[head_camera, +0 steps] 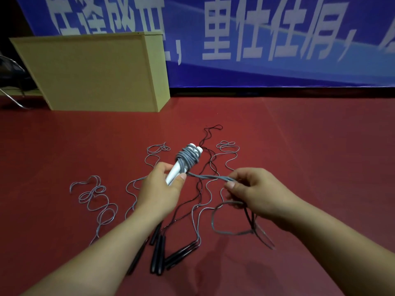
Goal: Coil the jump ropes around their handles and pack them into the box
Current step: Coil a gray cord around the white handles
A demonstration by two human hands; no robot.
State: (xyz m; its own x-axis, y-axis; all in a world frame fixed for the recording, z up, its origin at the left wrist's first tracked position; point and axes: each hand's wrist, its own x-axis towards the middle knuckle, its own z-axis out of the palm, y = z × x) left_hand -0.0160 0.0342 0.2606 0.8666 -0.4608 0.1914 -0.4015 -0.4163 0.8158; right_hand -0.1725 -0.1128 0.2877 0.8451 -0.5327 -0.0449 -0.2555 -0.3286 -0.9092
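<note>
My left hand [161, 184] grips a pair of white handles [175, 171] held together above the floor, their far ends wrapped in several turns of grey rope [188, 157]. From the coil a doubled strand of that grey rope runs right to my right hand [254, 192], which pinches it; the slack hangs below in a loose loop [226, 218]. Other jump ropes lie uncoiled on the red floor: grey cords [97, 198] at the left and black-handled ropes [159, 257] under my forearms.
A tan wooden box-like cabinet [94, 71] stands on the floor at the back left. A blue banner [277, 39] with white characters covers the wall behind. A chair's metal leg [12, 99] shows at the far left. Thin black cord [210, 133] trails toward the wall.
</note>
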